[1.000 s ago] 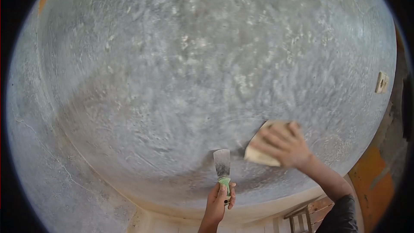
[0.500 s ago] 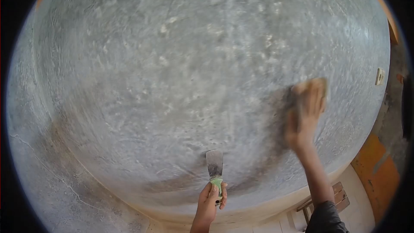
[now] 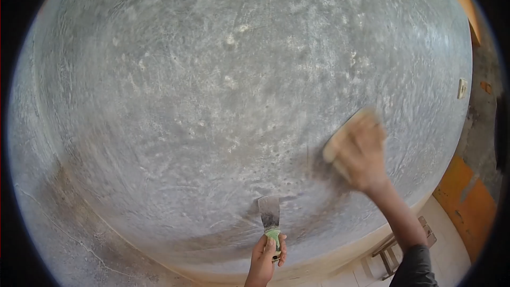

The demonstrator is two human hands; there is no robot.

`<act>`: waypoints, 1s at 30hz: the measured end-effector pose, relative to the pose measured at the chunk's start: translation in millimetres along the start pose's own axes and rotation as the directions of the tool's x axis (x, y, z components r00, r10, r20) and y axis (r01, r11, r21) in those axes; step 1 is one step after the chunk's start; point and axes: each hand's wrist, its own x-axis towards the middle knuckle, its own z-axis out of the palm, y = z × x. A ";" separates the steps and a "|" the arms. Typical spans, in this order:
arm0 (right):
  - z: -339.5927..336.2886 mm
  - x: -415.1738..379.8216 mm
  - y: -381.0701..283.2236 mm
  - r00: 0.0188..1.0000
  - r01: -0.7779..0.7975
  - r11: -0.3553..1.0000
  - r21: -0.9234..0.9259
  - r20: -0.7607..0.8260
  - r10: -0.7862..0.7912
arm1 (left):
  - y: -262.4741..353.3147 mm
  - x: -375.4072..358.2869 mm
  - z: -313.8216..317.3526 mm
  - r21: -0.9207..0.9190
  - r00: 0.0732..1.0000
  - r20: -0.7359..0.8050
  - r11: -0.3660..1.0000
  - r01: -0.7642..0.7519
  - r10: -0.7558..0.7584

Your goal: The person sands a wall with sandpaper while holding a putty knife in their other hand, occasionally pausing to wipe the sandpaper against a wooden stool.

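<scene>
Two bare hands and forearms enter from the bottom of the frame. The left hand [image 3: 267, 258] shows a slim wrist, uncovered as far as the picture's lower edge, with no watch, ring or glove visible. The right hand [image 3: 362, 157], blurred, is likewise ungloved, its forearm bare up to a dark, slightly glossy black sleeve [image 3: 417, 268] bunched near the elbow at the lower right corner. No markings or jewellery can be made out on either arm.
</scene>
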 end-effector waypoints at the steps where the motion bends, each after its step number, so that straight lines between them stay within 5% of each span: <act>1: -41.3 36.3 -12.8 0.952 -0.305 0.952 -0.011 -0.025 0.305 | 0.2 -0.3 0.2 -0.012 1.000 0.007 1.000 0.005 -0.005; 4: -16.4 40.9 -28.2 0.979 -0.192 0.966 -0.173 -0.103 0.176 | 0.2 -1.2 3.3 0.000 1.000 -0.013 1.000 -0.024 0.024; 5: -8.1 23.3 -45.8 1.000 -0.014 1.000 -0.022 -0.014 0.013 | 0.6 -1.3 3.8 -0.001 0.999 -0.021 1.000 -0.030 0.030; 6: -9.6 26.7 -45.4 1.000 -0.006 1.000 -0.015 -0.017 0.006 | 0.8 -1.2 4.9 -0.003 0.999 -0.021 0.999 -0.039 0.039; 8: -20.0 38.5 -40.0 0.961 0.260 0.966 -0.009 0.103 -0.258 | 0.4 -0.9 4.6 -0.006 0.999 -0.024 0.999 -0.049 0.049; 10: -42.3 77.4 -19.0 0.969 -0.215 0.976 0.019 -0.117 0.216 | -2.7 2.1 2.4 -0.018 0.997 -0.057 0.998 -0.060 0.059; 12: -33.6 88.6 -23.7 0.936 -0.287 0.957 -0.031 -0.223 0.273 | -6.6 1.6 7.0 -0.072 0.991 -0.074 0.991 -0.114 0.109; 14: -23.9 72.5 -51.6 0.997 0.061 0.995 0.079 0.046 -0.065 | -6.1 3.9 3.4 -0.110 0.981 -0.098 0.978 -0.177 0.167; 15: -28.1 64.8 -66.0 0.936 0.272 0.952 0.139 0.191 -0.295 | -7.4 5.5 0.3 -0.132 0.976 -0.105 0.970 -0.203 0.190; 16: -28.6 64.5 -64.1 0.935 0.275 0.950 0.150 0.188 -0.300 | -9.1 4.6 -3.9 -0.153 0.972 -0.113 0.963 -0.223 0.207; 18: -28.7 72.9 -42.9 0.980 0.165 0.979 0.118 0.095 -0.177 | -12.1 3.1 -12.1 -0.124 0.969 -0.139 0.967 -0.221 0.203; 19: -38.5 90.2 -29.3 0.980 0.179 0.982 -0.064 -0.075 -0.183 | -12.6 1.1 -15.2 -0.096 0.969 -0.154 0.973 -0.210 0.194; 20: -40.5 93.4 -31.4 0.976 -0.174 0.982 -0.071 -0.149 0.162 | -11.5 -1.7 -16.8 -0.100 0.967 -0.168 0.972 -0.211 0.193; 22: -30.4 85.5 -44.6 0.969 -0.208 0.977 -0.043 -0.144 0.200 | -7.2 -5.0 -18.7 -0.065 0.962 -0.200 0.977 -0.201 0.185; 24: -25.9 62.2 -76.5 0.980 0.072 0.997 0.030 0.182 -0.076 | -2.8 -7.2 -27.1 -0.063 0.959 -0.205 0.975 -0.211 0.195; 25: -8.8 32.4 -83.6 0.956 0.233 0.970 0.068 0.170 -0.241 | -0.6 -11.0 -33.3 -0.062 0.962 -0.197 0.977 -0.206 0.190; 26: -9.3 33.6 -76.7 0.956 0.230 0.971 0.067 0.170 -0.239 | 2.8 -14.7 -41.3 -0.061 0.962 -0.195 0.977 -0.204 0.189; 28: -13.5 58.0 -55.8 0.998 0.009 0.994 -0.112 -0.060 -0.015 | 10.0 -15.4 -56.4 -0.055 0.954 -0.217 0.974 -0.221 0.205; 30: -20.1 77.3 -50.3 0.884 -0.362 0.926 0.110 -0.275 0.378 | 15.8 -17.4 -77.2 -0.096 0.946 -0.216 0.959 -0.266 0.241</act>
